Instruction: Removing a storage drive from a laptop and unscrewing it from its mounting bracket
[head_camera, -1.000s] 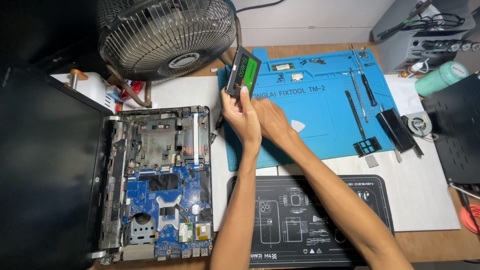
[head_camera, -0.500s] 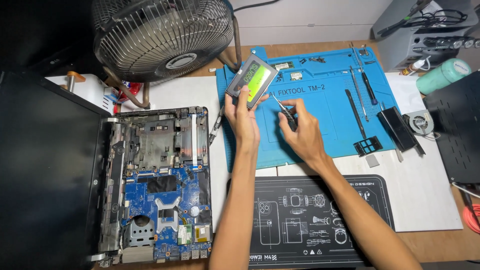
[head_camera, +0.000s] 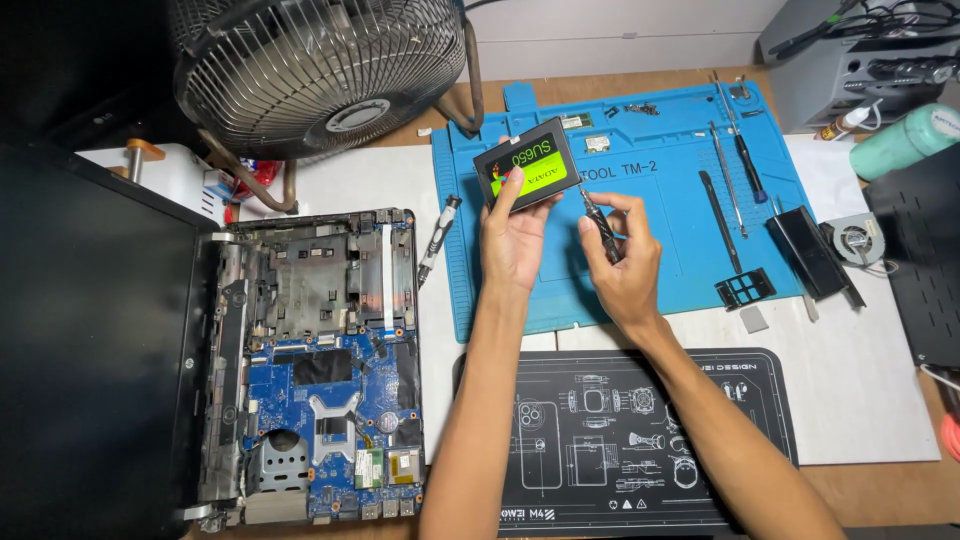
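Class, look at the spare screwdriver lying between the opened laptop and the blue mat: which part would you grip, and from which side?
Grip the spare screwdriver by its thick dark handle, at mid-length, coming straight down from above. It lies flat on the white sheet, tilted slightly, with bare space on both long sides, so thumb and finger can pinch across it. The laptop edge sits close on one side.

Opened laptop (head_camera: 310, 370) laid at left, blue board shown inside. Big fan (head_camera: 315, 70) stood behind it. Blue mat (head_camera: 680, 210) spread on counter (head_camera: 870, 500), thin tools (head_camera: 735, 165) laid on it. Black mat (head_camera: 620, 440) placed below. Green bottle (head_camera: 905, 140) seen at right.
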